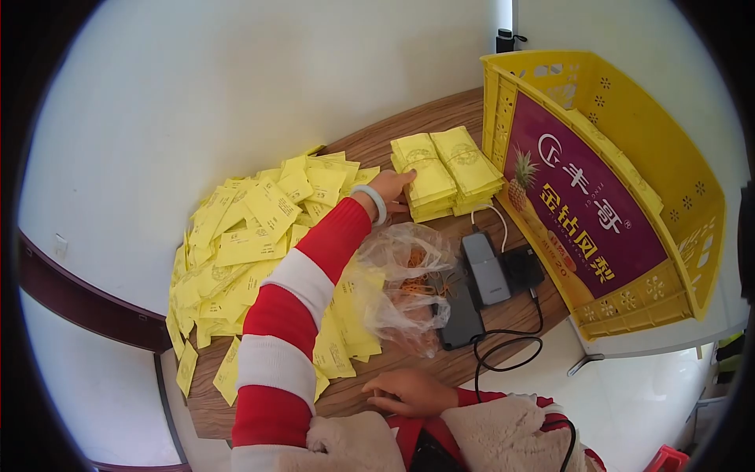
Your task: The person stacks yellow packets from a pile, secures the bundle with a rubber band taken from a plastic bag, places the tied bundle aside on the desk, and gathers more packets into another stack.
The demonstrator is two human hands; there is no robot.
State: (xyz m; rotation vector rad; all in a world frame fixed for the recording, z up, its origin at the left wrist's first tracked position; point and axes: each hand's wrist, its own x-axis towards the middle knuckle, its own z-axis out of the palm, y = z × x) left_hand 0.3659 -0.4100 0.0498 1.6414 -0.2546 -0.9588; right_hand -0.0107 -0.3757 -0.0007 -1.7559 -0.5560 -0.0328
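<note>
My left hand (389, 189), with a pale bracelet at the wrist, is at the near left stack of yellow paper packets (425, 169). Its thumb lies along the stack's side and the other fingers are partly hidden, closed on a banded bundle. A second stack of yellow packets (465, 161) stands right beside it. Near the front edge of the table, my right hand (413, 392) rests with loosely bent fingers apart and nothing in them. A clear plastic bag (401, 307) with orange rubber bands (417, 275) lies between the hands.
A large heap of loose yellow packets (236, 244) covers the table's left side. Right of the bag lie a grey device (486, 267), a dark flat case (460, 318) and a black cable (511, 334). A yellow plastic crate (629, 307) with packets inside stands at the right.
</note>
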